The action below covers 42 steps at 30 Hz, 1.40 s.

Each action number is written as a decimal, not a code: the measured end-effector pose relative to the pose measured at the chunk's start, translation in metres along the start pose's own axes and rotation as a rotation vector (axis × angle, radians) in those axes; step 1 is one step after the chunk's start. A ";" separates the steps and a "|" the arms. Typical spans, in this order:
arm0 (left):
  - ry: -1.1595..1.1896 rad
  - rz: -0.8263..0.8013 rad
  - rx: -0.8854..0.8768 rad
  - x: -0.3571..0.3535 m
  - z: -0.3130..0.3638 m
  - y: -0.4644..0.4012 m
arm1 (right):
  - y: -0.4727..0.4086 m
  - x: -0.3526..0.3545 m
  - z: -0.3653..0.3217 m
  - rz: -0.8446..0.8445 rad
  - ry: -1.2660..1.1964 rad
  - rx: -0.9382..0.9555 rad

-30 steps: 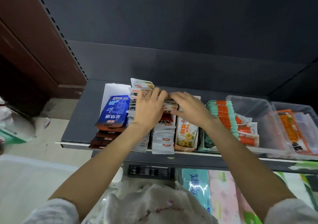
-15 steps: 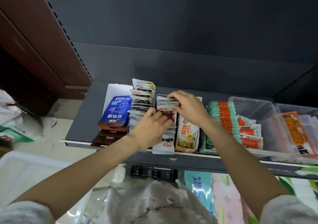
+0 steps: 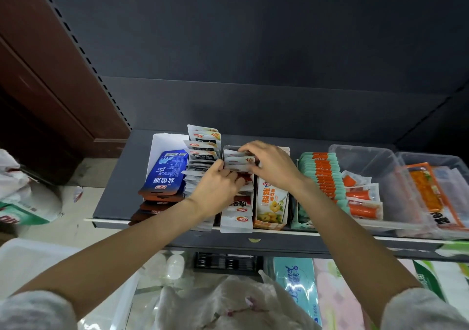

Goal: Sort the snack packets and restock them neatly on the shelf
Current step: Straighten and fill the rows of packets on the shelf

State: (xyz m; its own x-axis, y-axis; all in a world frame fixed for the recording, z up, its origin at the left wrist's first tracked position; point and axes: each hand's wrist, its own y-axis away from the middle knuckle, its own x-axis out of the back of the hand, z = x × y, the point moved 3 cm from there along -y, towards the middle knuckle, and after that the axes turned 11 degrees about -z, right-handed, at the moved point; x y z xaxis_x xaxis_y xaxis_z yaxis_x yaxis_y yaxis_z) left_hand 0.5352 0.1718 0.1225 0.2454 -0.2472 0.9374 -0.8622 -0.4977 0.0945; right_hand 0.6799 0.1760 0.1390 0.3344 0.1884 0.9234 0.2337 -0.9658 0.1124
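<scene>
Fingers (image 3: 243, 149) of right hand (image 3: 272, 166) and left hand (image 3: 218, 190) curled, pinching white packets (image 3: 238, 163) in the middle row on the shelf (image 3: 114, 197); squaring the row, seemingly; next, pressing them flush behind their neighbours.

"30%" on white packet (image 3: 212, 134); "贡菜" on carton (image 3: 271, 202)
</scene>
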 end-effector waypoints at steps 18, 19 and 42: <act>0.178 0.341 -0.061 0.010 -0.021 0.010 | 0.001 -0.022 -0.010 0.038 0.380 -0.071; 0.178 0.265 -0.136 0.006 -0.014 0.015 | 0.000 -0.021 -0.009 0.035 0.392 -0.065; 0.333 0.075 0.094 0.007 -0.020 0.032 | -0.002 -0.009 -0.010 0.174 0.152 0.059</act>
State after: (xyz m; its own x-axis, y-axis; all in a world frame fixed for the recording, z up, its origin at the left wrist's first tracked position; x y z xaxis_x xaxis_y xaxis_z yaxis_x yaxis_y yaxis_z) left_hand 0.5003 0.1711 0.1386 0.0119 -0.0091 0.9999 -0.8237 -0.5670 0.0046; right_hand 0.6674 0.1749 0.1341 0.2341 -0.0135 0.9721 0.2393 -0.9683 -0.0711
